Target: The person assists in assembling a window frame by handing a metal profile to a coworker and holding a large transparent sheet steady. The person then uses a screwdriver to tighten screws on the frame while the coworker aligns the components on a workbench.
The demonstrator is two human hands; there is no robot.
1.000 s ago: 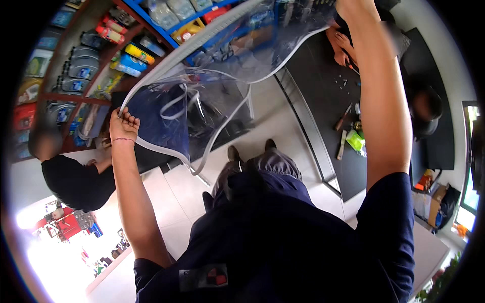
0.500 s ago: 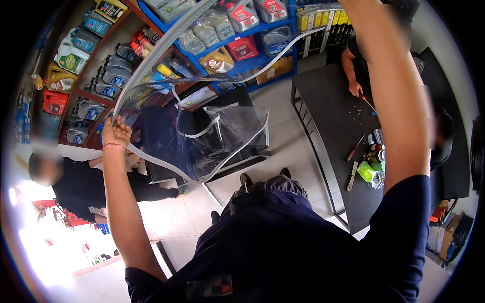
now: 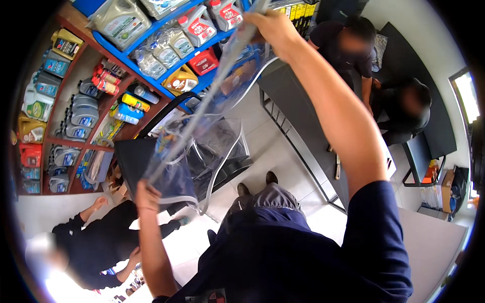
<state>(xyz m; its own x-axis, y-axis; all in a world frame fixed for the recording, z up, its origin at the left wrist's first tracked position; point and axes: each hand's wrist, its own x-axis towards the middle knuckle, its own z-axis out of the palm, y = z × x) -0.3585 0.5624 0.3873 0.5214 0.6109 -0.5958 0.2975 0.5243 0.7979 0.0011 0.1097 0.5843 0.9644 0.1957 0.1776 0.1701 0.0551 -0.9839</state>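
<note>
A clear plastic sheet (image 3: pixel 230 139) with pale edging hangs before me, folded over on itself in its lower part. Its grey top band (image 3: pixel 199 113) runs slantwise, stretched fairly straight between my hands. My left hand (image 3: pixel 148 194), slightly blurred, is closed on the band's lower left end. Raised high toward the shelves, my right hand (image 3: pixel 273 30) grips the other end with curled fingers. Through the plastic, a black chair or low table shows in part.
Blue shelves (image 3: pixel 174 63) and brown shelves (image 3: pixel 50 136) hold bottles and jugs. A dark table (image 3: pixel 293 101) stands at right, a putty knife (image 3: pixel 337 166) on it. Two people sit beyond it. Another person (image 3: pixel 106 237) stands at lower left. A black chair (image 3: pixel 132 161) stands ahead.
My view has turned. My right hand has come into sight with its end of the sheet, and my hands appear nearer each other. The band has gone from bowed to nearly straight.
</note>
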